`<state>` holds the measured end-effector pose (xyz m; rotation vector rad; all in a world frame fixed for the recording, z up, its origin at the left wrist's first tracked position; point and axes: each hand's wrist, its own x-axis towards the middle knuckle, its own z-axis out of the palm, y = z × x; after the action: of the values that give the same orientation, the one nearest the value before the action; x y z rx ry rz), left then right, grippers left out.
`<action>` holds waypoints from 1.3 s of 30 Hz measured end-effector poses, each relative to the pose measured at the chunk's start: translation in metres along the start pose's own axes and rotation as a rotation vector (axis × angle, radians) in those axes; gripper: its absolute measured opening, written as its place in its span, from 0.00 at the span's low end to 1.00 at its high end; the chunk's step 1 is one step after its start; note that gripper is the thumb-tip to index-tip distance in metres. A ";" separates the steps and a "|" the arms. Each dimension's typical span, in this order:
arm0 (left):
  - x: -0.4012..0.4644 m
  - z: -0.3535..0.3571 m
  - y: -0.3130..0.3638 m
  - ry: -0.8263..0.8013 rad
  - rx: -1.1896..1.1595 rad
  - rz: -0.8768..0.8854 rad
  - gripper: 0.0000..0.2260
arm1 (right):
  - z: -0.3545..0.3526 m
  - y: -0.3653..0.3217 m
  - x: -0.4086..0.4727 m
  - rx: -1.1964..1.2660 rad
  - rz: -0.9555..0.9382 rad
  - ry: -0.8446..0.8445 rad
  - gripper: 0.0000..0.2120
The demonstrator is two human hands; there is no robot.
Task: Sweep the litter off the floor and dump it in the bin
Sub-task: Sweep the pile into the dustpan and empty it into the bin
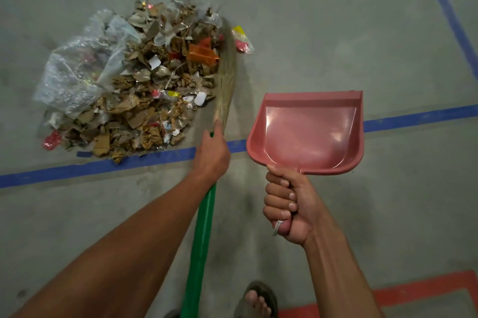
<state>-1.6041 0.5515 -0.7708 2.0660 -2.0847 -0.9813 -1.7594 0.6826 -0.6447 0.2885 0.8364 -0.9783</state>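
A pile of litter [134,84], made of torn cardboard, clear plastic bags and bright wrappers, lies on the concrete floor at the upper left. My left hand [213,153] grips a broom with a green handle [200,240]. Its straw bristles [226,69] rest against the right edge of the pile. One yellow and red wrapper [241,39] lies just right of the bristles, apart from the pile. My right hand [287,209] grips the handle of a pink dustpan [310,131], which is empty and held to the right of the broom. No bin is in view.
Blue tape lines [103,166] cross the floor under the pile's near edge, and another runs along the right side [450,12]. A red-orange marking [419,294] sits at the lower right. My sandalled foot [256,299] shows at the bottom.
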 end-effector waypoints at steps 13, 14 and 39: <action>-0.080 -0.017 -0.096 -0.092 0.100 0.042 0.25 | 0.021 0.077 -0.011 -0.038 0.056 0.000 0.20; -0.091 -0.021 -0.107 -0.114 0.121 0.061 0.25 | 0.025 0.086 -0.012 -0.051 0.066 -0.003 0.19; -0.193 -0.189 -0.343 0.322 -0.013 -0.381 0.27 | 0.128 0.262 0.026 -0.292 0.285 -0.115 0.19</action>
<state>-1.1941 0.6844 -0.7015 2.4727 -1.5632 -0.6286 -1.4733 0.7389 -0.6167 0.0948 0.7955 -0.5917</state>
